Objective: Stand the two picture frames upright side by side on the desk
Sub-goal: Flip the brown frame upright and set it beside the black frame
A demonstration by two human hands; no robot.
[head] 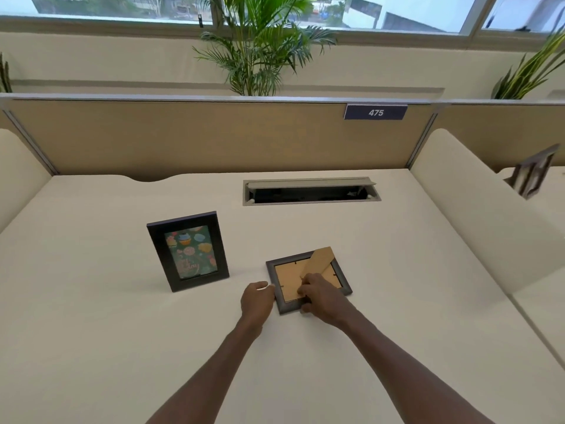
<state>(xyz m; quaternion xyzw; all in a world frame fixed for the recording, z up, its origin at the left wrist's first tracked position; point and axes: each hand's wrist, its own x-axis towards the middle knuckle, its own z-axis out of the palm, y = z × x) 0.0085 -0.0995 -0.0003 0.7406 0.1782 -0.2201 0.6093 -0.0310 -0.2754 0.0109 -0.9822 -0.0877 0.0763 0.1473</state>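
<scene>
The right hand (318, 296) rests on the near part of a dark picture frame that lies face down (308, 281), its fingers curled together on the brown backing board at the foot of the cardboard stand flap (319, 261). That flap is lifted and slants away from the hand toward the far right corner of the frame. The left hand (256, 299) sits just beside the same frame, its fingertips touching the frame's left edge near the near left corner, fingers close together and bent; whether it grips the edge or only steadies it cannot be told.

The face-down frame lies flat on the cream tabletop (397, 316), roughly midway between the left and right edges and nearer the person than the far edge. To the left of both hands, well apart from them, a second black picture frame (188, 250) stands upright, leaning slightly back, showing a cupcake picture. Beyond the flat frame, near the far edge, an open cable hatch (312, 192) is set into the tabletop.
</scene>
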